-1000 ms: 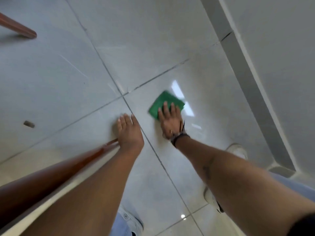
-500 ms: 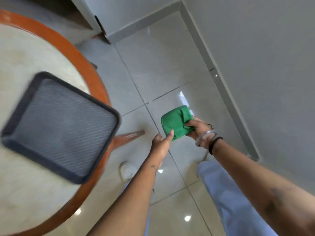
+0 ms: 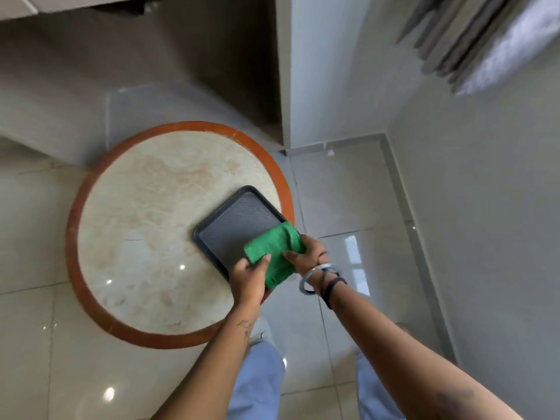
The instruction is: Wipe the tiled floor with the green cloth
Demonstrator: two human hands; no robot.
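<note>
green cloth [image 3: 274, 250] lifted off tiled floor [image 3: 348, 195]; both left hand [image 3: 248, 275], right hand [image 3: 306, 253] grip it | over tray [image 3: 230, 225] corner at table [image 3: 91, 298] edge

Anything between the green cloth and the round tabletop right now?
Yes, in the head view the dark tray lies on the round table under the green cloth, which both the left hand and right hand grip.

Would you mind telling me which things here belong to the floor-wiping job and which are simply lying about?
Belongs to the job:
- green cloth, held by both hands
- left hand
- right hand
- tiled floor

Just lying about:
- grey tray
- round table under the tray
- bangles on the right wrist
</note>
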